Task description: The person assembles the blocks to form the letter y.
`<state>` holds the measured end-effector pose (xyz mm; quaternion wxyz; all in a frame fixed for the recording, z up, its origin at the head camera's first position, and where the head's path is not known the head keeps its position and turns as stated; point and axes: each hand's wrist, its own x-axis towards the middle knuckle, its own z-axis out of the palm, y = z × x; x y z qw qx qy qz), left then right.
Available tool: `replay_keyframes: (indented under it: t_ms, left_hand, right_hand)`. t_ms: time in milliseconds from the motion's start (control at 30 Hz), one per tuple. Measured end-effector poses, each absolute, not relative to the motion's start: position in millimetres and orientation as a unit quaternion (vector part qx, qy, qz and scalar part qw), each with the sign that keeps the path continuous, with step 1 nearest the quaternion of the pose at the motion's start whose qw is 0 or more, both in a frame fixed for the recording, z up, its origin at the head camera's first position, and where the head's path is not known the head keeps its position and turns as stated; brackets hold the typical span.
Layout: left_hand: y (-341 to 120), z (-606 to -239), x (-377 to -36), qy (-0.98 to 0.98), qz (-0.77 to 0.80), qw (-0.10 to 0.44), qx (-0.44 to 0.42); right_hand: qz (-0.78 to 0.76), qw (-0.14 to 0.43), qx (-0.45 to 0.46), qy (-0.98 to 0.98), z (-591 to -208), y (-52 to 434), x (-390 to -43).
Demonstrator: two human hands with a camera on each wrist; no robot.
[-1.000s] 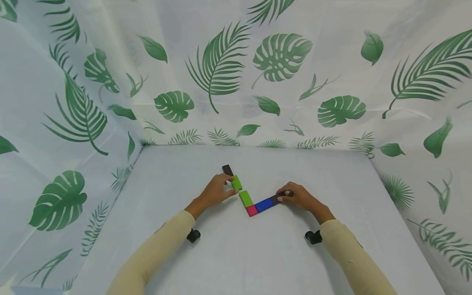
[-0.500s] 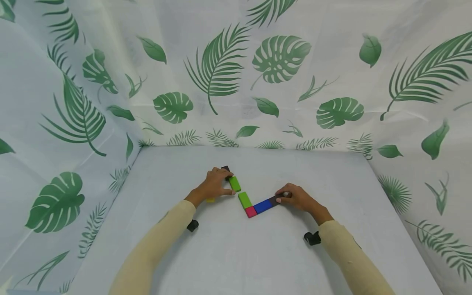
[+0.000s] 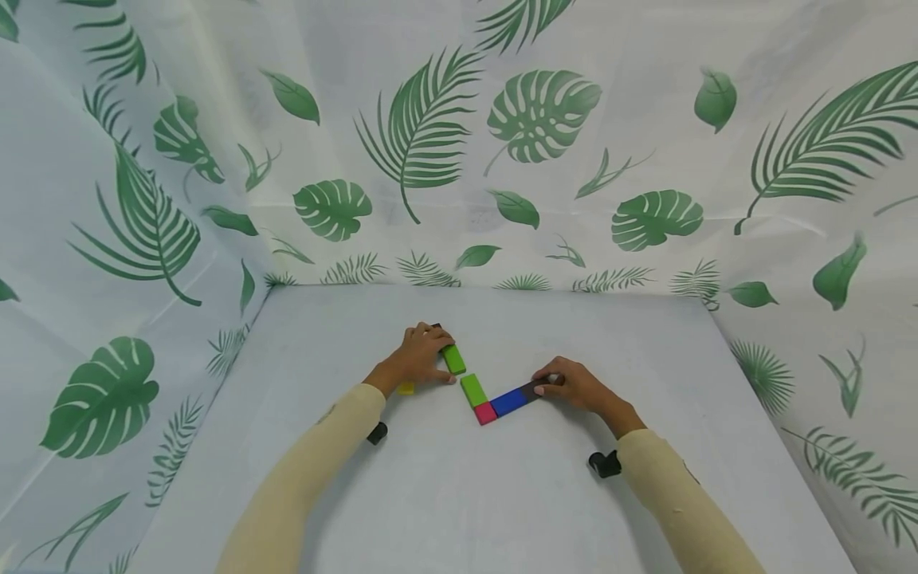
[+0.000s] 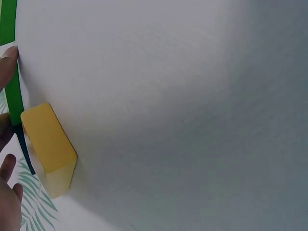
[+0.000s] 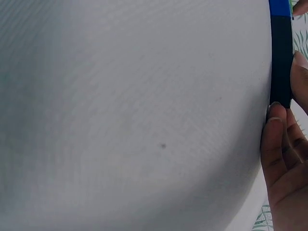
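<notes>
The left hand [image 3: 421, 355] has moved outward, mostly covering the far dark bar [image 3: 436, 325]; whether its grip closes, I cannot tell. The right hand [image 3: 579, 386] is clamped on the near dark bar [image 3: 532, 390]. On the white counter [image 3: 459, 494], the far bright-green bar [image 3: 454, 360] and near bright-green bar [image 3: 473, 390] remain unjoined; a yellow oblong block [image 4: 50, 139] lies beside.

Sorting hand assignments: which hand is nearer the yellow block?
Left. The left hand is close beside the yellow block; the right hand is farther off, pinching the dark block beside the blue block.
</notes>
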<state>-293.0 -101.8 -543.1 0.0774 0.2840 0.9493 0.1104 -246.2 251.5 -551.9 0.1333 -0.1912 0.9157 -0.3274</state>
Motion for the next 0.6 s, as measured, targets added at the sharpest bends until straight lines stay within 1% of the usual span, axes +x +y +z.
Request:
replay_keyframes:
  t_ms: [267,600]
  left_hand:
    - [-100.1,-540.5,-291.3,0.952,0.114,0.070,0.276]
    - [-99.3,-540.5,-293.9,0.952,0.109,0.077,0.276]
  right_hand:
    - [-0.321,0.133,-0.190,0.918,-550.7,251.2,-245.5]
    - [-0.322,0.132,-0.191,0.918,-552.6,252.3,-245.8]
